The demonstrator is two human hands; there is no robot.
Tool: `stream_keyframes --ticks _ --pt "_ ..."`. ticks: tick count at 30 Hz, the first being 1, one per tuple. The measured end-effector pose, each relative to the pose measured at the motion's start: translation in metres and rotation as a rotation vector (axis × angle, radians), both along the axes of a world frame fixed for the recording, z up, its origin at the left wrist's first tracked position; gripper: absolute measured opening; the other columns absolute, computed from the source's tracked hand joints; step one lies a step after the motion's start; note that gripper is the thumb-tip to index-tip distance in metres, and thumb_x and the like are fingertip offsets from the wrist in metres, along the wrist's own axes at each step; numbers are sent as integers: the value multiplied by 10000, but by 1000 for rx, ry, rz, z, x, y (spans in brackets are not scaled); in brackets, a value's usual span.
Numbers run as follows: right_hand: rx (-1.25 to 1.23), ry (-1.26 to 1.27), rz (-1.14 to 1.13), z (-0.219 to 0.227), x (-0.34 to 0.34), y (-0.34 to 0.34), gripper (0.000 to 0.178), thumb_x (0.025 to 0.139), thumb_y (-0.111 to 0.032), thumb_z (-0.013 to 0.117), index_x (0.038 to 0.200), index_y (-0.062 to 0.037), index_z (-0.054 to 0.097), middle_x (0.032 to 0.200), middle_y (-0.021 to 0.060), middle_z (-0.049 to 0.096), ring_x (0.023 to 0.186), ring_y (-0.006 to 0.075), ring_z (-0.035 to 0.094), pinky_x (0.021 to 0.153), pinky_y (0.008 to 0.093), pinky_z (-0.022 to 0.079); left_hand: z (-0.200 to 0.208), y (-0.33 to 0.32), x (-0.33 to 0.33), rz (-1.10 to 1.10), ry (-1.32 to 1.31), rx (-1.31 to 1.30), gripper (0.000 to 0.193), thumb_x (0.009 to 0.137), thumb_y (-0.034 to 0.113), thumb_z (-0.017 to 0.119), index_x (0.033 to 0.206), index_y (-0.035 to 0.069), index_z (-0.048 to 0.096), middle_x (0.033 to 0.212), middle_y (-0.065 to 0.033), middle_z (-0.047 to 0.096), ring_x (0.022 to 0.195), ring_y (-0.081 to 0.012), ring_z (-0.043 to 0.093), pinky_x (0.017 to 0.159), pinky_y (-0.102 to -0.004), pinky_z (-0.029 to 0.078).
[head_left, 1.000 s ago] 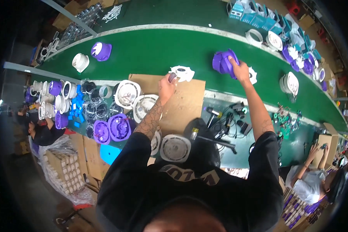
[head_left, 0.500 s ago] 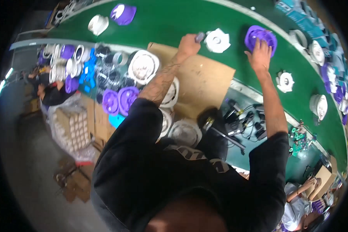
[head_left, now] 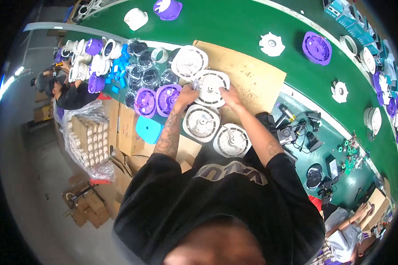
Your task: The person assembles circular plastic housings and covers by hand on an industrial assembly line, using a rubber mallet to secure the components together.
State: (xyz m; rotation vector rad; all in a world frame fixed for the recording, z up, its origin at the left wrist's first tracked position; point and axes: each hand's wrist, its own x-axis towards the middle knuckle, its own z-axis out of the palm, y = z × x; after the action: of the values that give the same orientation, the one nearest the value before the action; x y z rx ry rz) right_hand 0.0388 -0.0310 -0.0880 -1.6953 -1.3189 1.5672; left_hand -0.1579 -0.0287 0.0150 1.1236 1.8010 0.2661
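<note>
A white housing (head_left: 211, 89) was gripped by right hand (head_left: 231, 97), greyish handle (head_left: 196, 84) by left hand (head_left: 187, 94), at the cardboard's (head_left: 257, 75) left edge; level support seemed wise.

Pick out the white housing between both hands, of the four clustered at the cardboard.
The second white housing from the top, with left hand and right hand on opposite sides; one other lies above, two below.

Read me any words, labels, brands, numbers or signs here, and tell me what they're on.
Black shirt: large pale letters across the front; I don't copy printed wording.
Teal boxes, upper right: printing too small to read.
Brown cardboard, left: faint marks, too blurred to read.
</note>
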Motion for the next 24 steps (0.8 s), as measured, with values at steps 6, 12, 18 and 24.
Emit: stream_keyframes --ticks 6,12,18,24 --pt "-352 315 -291 57 38 -14 541 863 -272 634 1304 -2 478 1097 229 626 971 376 640 835 387 540 37 -2 28 -55 -247 -12 336 716 149 599 994 -21 683 801 -101 689 703 -160 637 609 -314 495" --pt "424 -135 -290 68 88 -38 633 802 -279 717 1326 -31 461 1264 295 474 1235 378 473 912 371 544 2 18 90 -214 -223 79 285 816 193 611 992 -24 670 763 -89 671 629 -163 613 541 -286 461" --pt "518 -688 -41 93 101 -48 640 727 -350 784 1227 -31 543 1384 322 354 1335 420 340 1046 417 389 5 17 97 13 -501 -109 300 832 197 618 1087 38 626 939 -79 690 648 -95 621 377 -216 284" --pt "270 -269 -155 63 129 -25 519 747 -401 760 1076 -26 617 1092 235 638 1035 331 630 819 393 521 -12 18 85 -47 -390 -90 336 807 184 651 1109 39 631 1032 -98 689 726 -159 660 478 -287 428"
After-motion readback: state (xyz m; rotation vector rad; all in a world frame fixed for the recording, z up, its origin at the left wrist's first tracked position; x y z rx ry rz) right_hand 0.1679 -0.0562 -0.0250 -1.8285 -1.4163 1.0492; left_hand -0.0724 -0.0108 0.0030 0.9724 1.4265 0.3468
